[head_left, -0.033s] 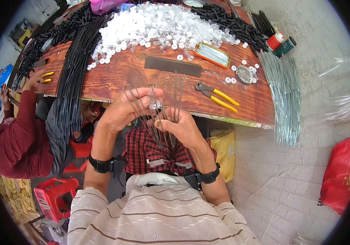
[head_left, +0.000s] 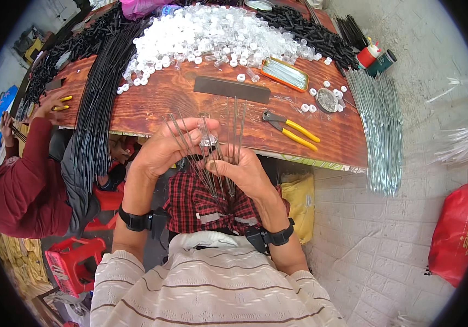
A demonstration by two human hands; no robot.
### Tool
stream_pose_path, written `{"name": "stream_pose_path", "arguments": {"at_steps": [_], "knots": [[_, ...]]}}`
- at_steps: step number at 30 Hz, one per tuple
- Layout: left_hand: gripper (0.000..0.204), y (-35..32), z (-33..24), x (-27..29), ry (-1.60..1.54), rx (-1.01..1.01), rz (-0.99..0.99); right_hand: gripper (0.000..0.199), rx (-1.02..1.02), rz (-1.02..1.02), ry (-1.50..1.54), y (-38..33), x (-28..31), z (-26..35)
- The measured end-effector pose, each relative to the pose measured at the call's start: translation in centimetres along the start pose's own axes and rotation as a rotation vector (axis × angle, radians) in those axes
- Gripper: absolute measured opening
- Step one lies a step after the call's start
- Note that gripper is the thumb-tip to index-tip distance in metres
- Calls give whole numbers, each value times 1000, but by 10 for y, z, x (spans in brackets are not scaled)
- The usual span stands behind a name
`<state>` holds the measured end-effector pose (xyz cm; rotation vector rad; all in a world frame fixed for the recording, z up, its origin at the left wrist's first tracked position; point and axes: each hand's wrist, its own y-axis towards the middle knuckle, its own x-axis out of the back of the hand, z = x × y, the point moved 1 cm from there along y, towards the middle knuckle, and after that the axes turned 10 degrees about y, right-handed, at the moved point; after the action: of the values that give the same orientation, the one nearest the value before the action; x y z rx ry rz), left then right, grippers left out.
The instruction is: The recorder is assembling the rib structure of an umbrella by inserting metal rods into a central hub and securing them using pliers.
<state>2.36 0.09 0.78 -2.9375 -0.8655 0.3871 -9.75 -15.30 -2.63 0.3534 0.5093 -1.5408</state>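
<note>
Apparently mid-fitting, the left hand (head_left: 163, 144) pinches a clear, roughly cylindrical plastic piece (head_left: 208, 140) close beside the right hand (head_left: 238, 170), clamped on thin grey metal wires (head_left: 234, 126) above a red-and-black checked cloth (head_left: 182, 197), where lining up likely needs steadiness.

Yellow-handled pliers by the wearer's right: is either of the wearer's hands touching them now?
No, the pliers lie on the wooden table, clear of the left hand and right hand.

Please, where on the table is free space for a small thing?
Bare tabletop shows beyond the left hand, between the black wire bundle and the dark strip; also between the yellow-handled cutters and the silvery wire bundle. The far middle is crowded: a pile of white rings and clear tubes.
</note>
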Motion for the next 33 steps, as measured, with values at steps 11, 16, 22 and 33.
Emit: {"name": "stream_pose_path", "arguments": {"at_steps": [11, 16, 22, 33], "knots": [[41, 1, 1, 1, -35, 0, 17, 16, 13, 8, 21, 2, 0, 0], [41, 2, 1, 3, -39, 1, 50, 18, 1, 3, 24, 2, -1, 1], [39, 2, 2, 4, 3, -2, 28, 19, -25, 5, 24, 2, -1, 3], [26, 5, 10, 6, -26, -9, -63, 20, -24, 32, 11, 4, 4, 2]]}}
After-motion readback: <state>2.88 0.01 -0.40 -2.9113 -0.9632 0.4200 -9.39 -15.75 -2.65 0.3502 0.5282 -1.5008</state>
